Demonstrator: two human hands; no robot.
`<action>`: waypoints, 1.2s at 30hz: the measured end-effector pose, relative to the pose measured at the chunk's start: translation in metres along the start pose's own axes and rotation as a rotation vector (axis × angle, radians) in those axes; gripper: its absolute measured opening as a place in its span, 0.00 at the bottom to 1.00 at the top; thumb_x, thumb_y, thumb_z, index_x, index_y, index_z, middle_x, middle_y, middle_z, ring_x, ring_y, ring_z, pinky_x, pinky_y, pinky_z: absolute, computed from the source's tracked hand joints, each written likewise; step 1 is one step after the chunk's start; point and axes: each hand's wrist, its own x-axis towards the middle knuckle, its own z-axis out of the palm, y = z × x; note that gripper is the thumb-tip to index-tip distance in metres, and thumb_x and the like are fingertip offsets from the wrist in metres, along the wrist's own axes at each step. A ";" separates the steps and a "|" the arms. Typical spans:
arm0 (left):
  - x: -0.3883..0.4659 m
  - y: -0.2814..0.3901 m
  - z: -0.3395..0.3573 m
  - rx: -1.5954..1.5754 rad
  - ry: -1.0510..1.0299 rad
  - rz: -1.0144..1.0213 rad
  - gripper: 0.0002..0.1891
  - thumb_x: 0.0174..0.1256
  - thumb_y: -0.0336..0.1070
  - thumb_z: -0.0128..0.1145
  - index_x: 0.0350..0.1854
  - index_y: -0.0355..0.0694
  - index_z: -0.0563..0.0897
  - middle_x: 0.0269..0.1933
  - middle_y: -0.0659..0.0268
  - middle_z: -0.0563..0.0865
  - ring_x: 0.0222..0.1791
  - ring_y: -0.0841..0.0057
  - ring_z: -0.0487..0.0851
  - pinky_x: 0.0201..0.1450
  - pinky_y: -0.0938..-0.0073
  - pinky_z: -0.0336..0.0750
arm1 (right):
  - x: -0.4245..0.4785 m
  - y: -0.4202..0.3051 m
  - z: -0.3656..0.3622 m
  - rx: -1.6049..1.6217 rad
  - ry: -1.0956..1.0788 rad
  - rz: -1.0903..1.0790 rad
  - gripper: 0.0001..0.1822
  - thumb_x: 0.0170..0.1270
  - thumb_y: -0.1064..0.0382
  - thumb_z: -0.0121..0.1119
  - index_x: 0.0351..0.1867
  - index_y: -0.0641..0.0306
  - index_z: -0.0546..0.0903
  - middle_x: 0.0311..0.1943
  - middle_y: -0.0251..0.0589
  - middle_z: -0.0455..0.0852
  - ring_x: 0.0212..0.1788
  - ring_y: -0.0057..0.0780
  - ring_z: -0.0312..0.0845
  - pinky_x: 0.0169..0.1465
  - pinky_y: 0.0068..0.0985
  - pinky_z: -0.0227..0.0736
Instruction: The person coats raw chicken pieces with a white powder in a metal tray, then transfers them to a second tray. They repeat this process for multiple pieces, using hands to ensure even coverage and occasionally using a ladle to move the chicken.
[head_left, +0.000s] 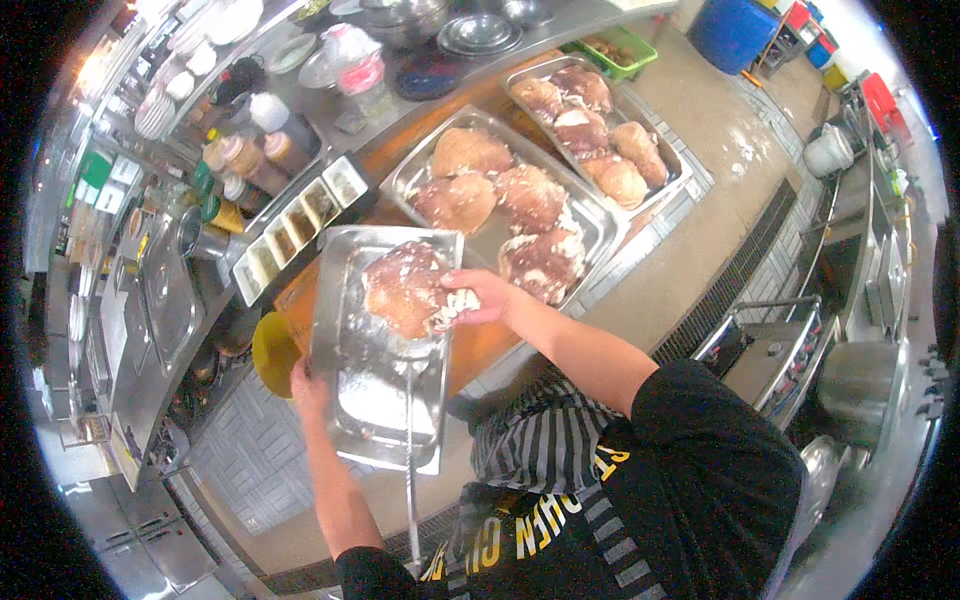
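Note:
My left hand (306, 386) grips the left edge of a shallow steel hotel pan (337, 412), which is tilted in front of me. At the pan's far end, my right hand (486, 297) has its fingers around the right side of a large piece of meat (405, 289) with tan and dark red patches and white fat. The near part of this pan is bare, wet-looking metal. Just beyond it, a second steel pan (480, 244) holds several similar meat pieces (531, 196). A third steel pan (679, 184), farther right, also contains several pieces (622, 180).
The pans are at a brown board (480, 360). Left of it stand a rack of seasoning inserts (300, 229) and several squeeze bottles (251, 161). A yellow round object (274, 354) is beside my left hand. Behind are a green basket (630, 56) and stacked metal lids (480, 34).

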 end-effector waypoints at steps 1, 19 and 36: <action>-0.010 -0.026 -0.022 0.094 0.078 0.036 0.28 0.63 0.26 0.64 0.68 0.30 0.80 0.64 0.48 0.86 0.66 0.58 0.84 0.70 0.61 0.75 | -0.009 -0.021 0.005 0.026 0.014 0.005 0.11 0.73 0.60 0.64 0.51 0.60 0.85 0.40 0.40 0.92 0.41 0.40 0.91 0.53 0.50 0.86; -0.048 0.351 0.164 -0.418 0.029 0.067 0.13 0.75 0.34 0.65 0.57 0.37 0.88 0.50 0.59 0.92 0.49 0.71 0.89 0.53 0.68 0.82 | -0.215 -0.394 -0.066 -0.362 0.808 -0.443 0.23 0.67 0.57 0.72 0.61 0.61 0.81 0.53 0.41 0.87 0.53 0.42 0.89 0.64 0.55 0.83; 0.138 0.639 0.421 -0.040 -0.103 0.315 0.34 0.69 0.40 0.63 0.74 0.26 0.74 0.62 0.36 0.86 0.62 0.43 0.86 0.68 0.52 0.79 | -0.149 -0.595 -0.281 -0.650 0.711 0.085 0.25 0.63 0.56 0.72 0.60 0.63 0.84 0.50 0.39 0.88 0.51 0.36 0.86 0.62 0.42 0.81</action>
